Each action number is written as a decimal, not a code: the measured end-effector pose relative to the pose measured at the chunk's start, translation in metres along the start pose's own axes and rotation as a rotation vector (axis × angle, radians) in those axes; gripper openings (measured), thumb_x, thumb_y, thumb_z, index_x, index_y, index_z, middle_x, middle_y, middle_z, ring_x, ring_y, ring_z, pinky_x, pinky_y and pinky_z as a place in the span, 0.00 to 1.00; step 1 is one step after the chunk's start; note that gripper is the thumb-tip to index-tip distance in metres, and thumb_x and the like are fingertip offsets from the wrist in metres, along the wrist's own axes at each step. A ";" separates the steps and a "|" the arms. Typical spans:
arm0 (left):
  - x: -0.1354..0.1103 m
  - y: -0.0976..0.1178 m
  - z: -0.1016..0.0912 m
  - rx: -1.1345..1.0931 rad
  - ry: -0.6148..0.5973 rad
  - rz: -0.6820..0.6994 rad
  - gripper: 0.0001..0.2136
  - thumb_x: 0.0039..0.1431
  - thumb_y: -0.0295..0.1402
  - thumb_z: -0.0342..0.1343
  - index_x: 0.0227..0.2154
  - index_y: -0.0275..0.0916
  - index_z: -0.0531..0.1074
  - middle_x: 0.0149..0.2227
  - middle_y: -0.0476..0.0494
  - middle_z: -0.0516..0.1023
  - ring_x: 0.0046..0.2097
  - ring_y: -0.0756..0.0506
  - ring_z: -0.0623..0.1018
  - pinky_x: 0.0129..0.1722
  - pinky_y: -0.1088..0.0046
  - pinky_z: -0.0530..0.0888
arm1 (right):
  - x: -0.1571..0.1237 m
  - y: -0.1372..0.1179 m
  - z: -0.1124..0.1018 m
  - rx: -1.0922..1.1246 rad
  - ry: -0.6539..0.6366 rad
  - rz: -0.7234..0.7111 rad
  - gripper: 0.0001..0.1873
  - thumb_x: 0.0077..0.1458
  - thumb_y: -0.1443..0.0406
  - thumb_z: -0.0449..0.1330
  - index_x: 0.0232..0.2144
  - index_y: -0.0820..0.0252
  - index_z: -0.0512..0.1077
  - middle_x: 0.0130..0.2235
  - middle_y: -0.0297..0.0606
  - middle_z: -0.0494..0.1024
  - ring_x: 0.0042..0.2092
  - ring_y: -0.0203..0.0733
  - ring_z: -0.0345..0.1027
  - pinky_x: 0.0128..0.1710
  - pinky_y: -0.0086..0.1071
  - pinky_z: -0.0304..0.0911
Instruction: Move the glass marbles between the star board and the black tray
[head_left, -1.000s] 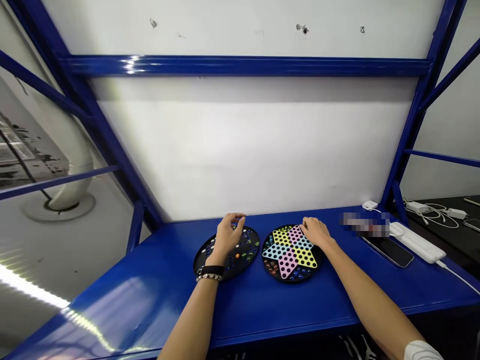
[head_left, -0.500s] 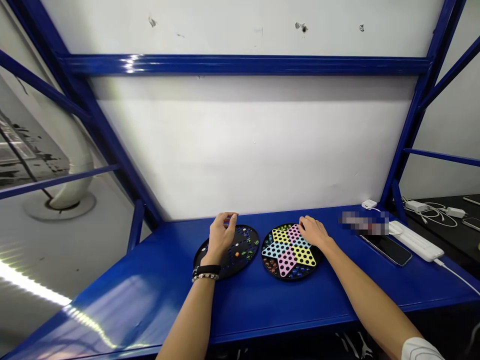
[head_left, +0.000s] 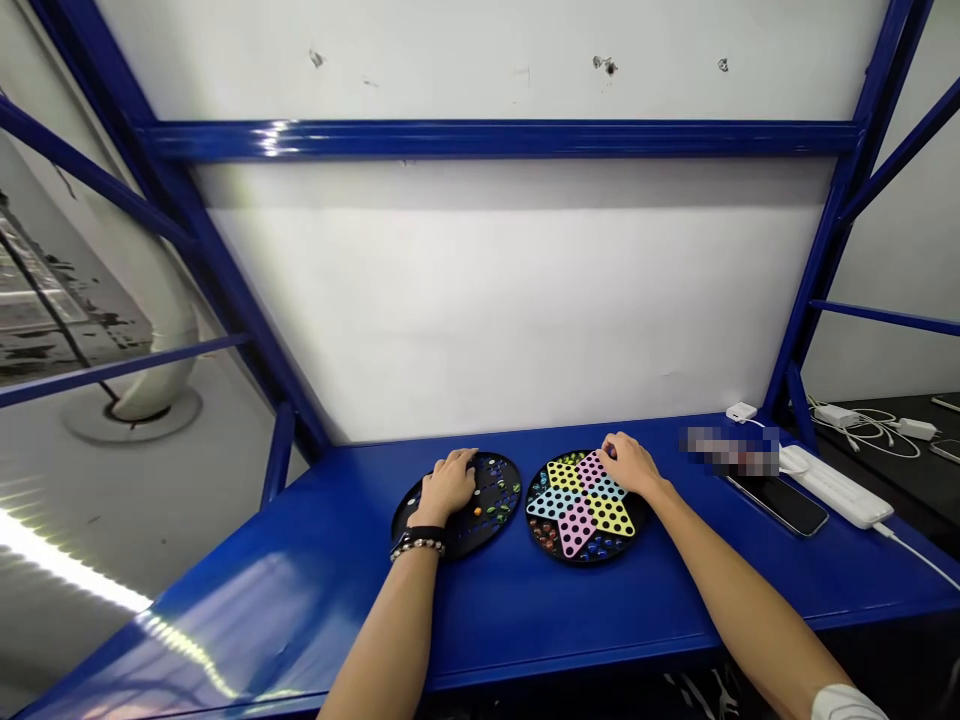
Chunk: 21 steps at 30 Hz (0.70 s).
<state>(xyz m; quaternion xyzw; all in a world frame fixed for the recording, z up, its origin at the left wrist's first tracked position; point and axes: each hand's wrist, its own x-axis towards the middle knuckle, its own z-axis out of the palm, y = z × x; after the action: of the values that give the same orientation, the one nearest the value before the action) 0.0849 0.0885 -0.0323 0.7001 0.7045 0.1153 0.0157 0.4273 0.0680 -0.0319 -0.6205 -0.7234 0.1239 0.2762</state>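
Observation:
A black round board with holes [head_left: 457, 548] lies at the left, carrying a few small pale and orange pieces and green marbles. My left hand [head_left: 448, 485] rests low over it, fingers together and bent down, the fingertips partly hidden at the far side; what they hold cannot be made out. Beside it sits a Chinese checkers board [head_left: 574, 525], its star in pink, yellow and light blue, with coloured marbles in the pockets around the rim. At its upper right edge is my right hand [head_left: 630, 464], thumb and fingers pinched around a small dark purple marble [head_left: 612, 452].
Both boards lie on a blue metal table [head_left: 510, 630] inside a blue frame, against a white back panel [head_left: 510, 300]. To the right are a black phone [head_left: 780, 500], a white power strip [head_left: 840, 487], a white charger [head_left: 741, 411] and cables.
My left hand has gone from raised above the left board to lowered onto it, its fingers bending down. My right hand stays at the star board's edge, and a small dark marble now shows in its fingers.

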 end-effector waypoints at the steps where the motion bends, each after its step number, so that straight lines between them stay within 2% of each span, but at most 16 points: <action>1: 0.000 0.000 0.000 0.007 0.005 0.000 0.22 0.62 0.31 0.43 0.58 0.46 0.67 0.62 0.41 0.66 0.59 0.32 0.68 0.52 0.48 0.70 | 0.000 0.000 0.000 0.003 0.000 0.003 0.08 0.61 0.61 0.53 0.30 0.57 0.67 0.35 0.34 0.71 0.34 0.36 0.63 0.31 0.29 0.51; 5: 0.000 0.001 -0.005 -0.093 0.028 0.048 0.20 0.60 0.31 0.46 0.53 0.41 0.72 0.55 0.37 0.74 0.56 0.36 0.72 0.52 0.58 0.71 | -0.001 -0.001 -0.003 0.021 -0.004 0.003 0.09 0.60 0.60 0.54 0.30 0.57 0.68 0.35 0.35 0.71 0.33 0.35 0.63 0.30 0.29 0.51; 9: -0.004 0.008 -0.013 -0.210 -0.068 0.159 0.15 0.57 0.34 0.50 0.43 0.39 0.77 0.43 0.41 0.81 0.44 0.42 0.79 0.46 0.69 0.73 | -0.002 -0.001 -0.004 0.026 0.001 0.005 0.09 0.60 0.60 0.54 0.29 0.57 0.68 0.35 0.35 0.72 0.33 0.35 0.63 0.30 0.29 0.50; 13: -0.013 0.026 -0.022 -0.297 -0.101 0.259 0.16 0.57 0.42 0.50 0.41 0.41 0.78 0.39 0.44 0.82 0.39 0.43 0.79 0.41 0.71 0.73 | -0.002 -0.001 -0.004 0.026 0.006 0.002 0.09 0.59 0.60 0.55 0.29 0.57 0.68 0.35 0.35 0.72 0.33 0.35 0.63 0.31 0.29 0.51; 18: -0.024 0.044 -0.024 -0.310 -0.248 0.346 0.17 0.58 0.47 0.50 0.39 0.42 0.77 0.37 0.45 0.81 0.39 0.42 0.79 0.38 0.71 0.72 | -0.001 -0.001 -0.004 0.023 -0.010 0.005 0.10 0.59 0.60 0.55 0.28 0.57 0.68 0.35 0.35 0.73 0.33 0.35 0.63 0.31 0.28 0.51; 21: -0.030 0.054 -0.019 -0.207 -0.210 0.361 0.19 0.62 0.49 0.46 0.39 0.42 0.74 0.38 0.43 0.80 0.39 0.42 0.78 0.38 0.70 0.71 | -0.001 -0.001 -0.004 0.019 -0.018 0.006 0.10 0.59 0.60 0.55 0.28 0.57 0.68 0.35 0.35 0.73 0.32 0.35 0.63 0.30 0.28 0.51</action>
<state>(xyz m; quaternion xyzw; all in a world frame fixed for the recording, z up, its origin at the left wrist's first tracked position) 0.1352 0.0558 -0.0076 0.8175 0.5469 0.1145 0.1398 0.4291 0.0660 -0.0282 -0.6189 -0.7228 0.1372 0.2751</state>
